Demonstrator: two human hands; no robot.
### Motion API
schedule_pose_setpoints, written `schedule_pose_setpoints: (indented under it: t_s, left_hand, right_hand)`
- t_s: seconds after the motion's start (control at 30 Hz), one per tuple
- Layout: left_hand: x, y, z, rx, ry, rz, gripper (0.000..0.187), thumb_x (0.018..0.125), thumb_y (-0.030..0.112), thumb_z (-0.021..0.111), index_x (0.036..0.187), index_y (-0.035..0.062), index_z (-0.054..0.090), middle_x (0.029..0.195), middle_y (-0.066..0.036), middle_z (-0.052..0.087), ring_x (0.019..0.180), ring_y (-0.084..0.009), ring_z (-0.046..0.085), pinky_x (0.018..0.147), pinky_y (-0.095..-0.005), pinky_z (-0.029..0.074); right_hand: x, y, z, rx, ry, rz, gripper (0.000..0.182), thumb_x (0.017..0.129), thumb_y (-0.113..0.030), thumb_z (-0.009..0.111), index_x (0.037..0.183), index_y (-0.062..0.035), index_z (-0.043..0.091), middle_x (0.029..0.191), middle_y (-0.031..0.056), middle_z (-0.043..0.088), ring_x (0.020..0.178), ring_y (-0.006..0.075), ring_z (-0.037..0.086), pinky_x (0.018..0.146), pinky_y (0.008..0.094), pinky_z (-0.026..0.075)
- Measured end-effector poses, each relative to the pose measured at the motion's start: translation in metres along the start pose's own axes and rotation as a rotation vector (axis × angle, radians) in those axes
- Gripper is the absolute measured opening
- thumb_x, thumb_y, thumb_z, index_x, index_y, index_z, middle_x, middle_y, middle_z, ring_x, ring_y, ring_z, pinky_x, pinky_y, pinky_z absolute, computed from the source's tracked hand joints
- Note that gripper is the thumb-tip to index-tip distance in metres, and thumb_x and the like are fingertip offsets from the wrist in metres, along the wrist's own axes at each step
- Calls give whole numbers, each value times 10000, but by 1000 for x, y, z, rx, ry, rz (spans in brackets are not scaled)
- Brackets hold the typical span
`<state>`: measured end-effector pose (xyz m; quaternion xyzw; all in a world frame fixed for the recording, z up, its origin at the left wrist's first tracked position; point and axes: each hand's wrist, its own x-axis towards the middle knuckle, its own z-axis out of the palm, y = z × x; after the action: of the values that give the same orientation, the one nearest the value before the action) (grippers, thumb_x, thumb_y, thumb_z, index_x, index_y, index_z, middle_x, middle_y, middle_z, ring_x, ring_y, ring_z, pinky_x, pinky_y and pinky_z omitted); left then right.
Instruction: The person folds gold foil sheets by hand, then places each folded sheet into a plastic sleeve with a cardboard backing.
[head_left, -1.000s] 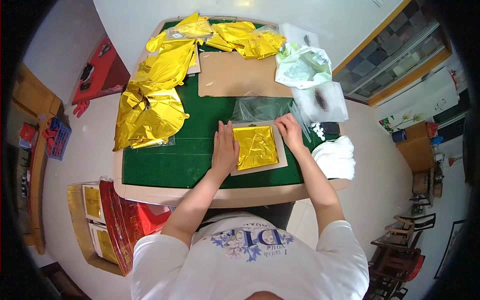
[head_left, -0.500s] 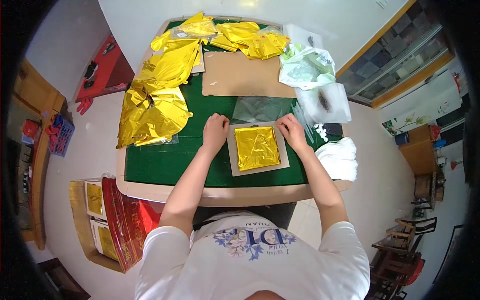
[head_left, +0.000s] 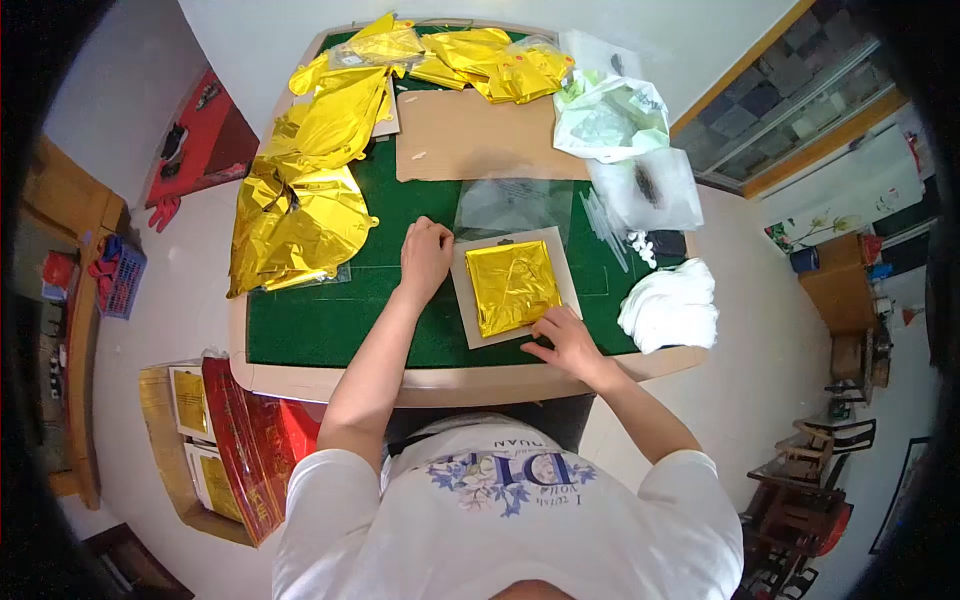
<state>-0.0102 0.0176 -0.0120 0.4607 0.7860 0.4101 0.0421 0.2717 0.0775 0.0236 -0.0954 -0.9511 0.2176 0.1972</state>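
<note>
Speaker 1: Begin at the left. What do you read there?

Speaker 2: On the floor, I see an open carton (head_left: pixel 157 440) holding carded gold packs. On the bench (head_left: pixel 400 385), loose gold foil pieces (head_left: pixel 312 210) lie along the left side and far edge. I judge that this leaves the near surface usable.

Speaker 1: State the left hand.

Speaker 2: The left hand (head_left: pixel 427 262) rests just beside the card's far left corner, fingers curled in. I cannot tell whether the fingertips grip anything. Its position suggests a guard for that corner.

Speaker 1: And the centre?

Speaker 2: The folded gold packet (head_left: pixel 513 285) lies flat on the pale card (head_left: pixel 535 235), directly ahead of my torso. Card margin shows around the packet, apparently to frame it. The card sits slightly turned. Clear film (head_left: pixel 510 205) lies just beyond it, within easy reach; farther out is a brown cardboard sheet (head_left: pixel 480 135).

Speaker 1: Right hand?

Speaker 2: The right hand (head_left: pixel 567 345) is open, thumb apart from the fingers, at the near right corner of card and packet. I read light contact for steadying, not a clamp.

Speaker 1: Beyond it?

Speaker 2: Clear strips (head_left: pixel 603 228), a pale plastic bag (head_left: pixel 610 125) and a white bundle (head_left: pixel 672 308) occupy the right side, presumably for access.
</note>
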Motion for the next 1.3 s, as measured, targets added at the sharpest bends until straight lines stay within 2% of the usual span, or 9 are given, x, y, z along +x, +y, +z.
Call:
schedule_pose_setpoints:
  t_s: [0.27,0.47,0.53,0.9,1.0,1.1,1.17,1.23,1.3]
  left_hand:
    - [4,0,-5,59,-39,-33,100,801,110,633,768,28,679,859,-128,591,883,-308,571,782,-409,482]
    - [2,3,-6,79,-50,-60,104,800,116,630,770,30,680,867,-126,597,886,-311,573,789,-412,485]
    - [2,2,-5,86,-58,-61,105,803,127,638,791,35,687,864,-123,597,892,-311,576,784,-410,481]
    - [7,-3,-6,119,-132,-104,129,808,152,639,806,42,706,882,-148,613,926,-334,586,811,-420,479]
    - [6,-2,-12,162,-98,-98,146,816,154,628,829,33,710,863,-158,650,885,-340,619,791,-419,495]
    - [9,-2,-22,88,-159,-278,171,818,158,623,850,13,708,821,-170,683,804,-333,659,749,-407,515]
    - [9,-8,-28,-10,-148,-276,164,799,140,604,817,21,717,794,-182,687,765,-358,668,723,-446,528]
    - [8,-12,-33,-4,-162,-308,166,803,143,604,823,28,721,798,-181,687,781,-350,670,741,-427,531]
    - [2,-18,-36,62,-163,-251,168,815,143,630,862,2,708,784,-166,694,700,-282,681,678,-367,526]
  right_hand:
    - [5,-4,9,-37,83,-5,244,713,-152,776,762,-70,552,765,79,527,713,297,540,646,381,421]
    - [9,-12,11,-89,85,0,229,721,-176,765,767,-97,555,785,71,521,766,288,538,690,403,405]
    - [15,-10,16,-147,4,-32,231,747,-209,739,842,-108,554,847,66,523,838,272,541,743,399,401]
    - [28,-17,23,-182,-12,-120,214,768,-224,726,861,-138,553,840,47,499,813,248,517,726,379,374]
    - [26,-16,27,-176,0,-117,205,774,-218,721,860,-138,552,841,49,499,813,247,516,724,379,373]
    - [24,-17,29,-162,4,-96,197,778,-208,717,856,-137,550,840,48,500,810,243,518,726,376,373]
    - [23,-17,30,-158,6,-88,195,779,-203,716,854,-136,550,837,46,500,807,240,520,727,374,373]
    - [23,-15,32,-138,36,-78,191,783,-195,716,842,-126,548,835,49,519,799,246,535,721,380,385]
    - [22,-14,34,-89,32,-60,190,784,-190,717,835,-121,548,834,53,530,798,254,542,716,387,394]
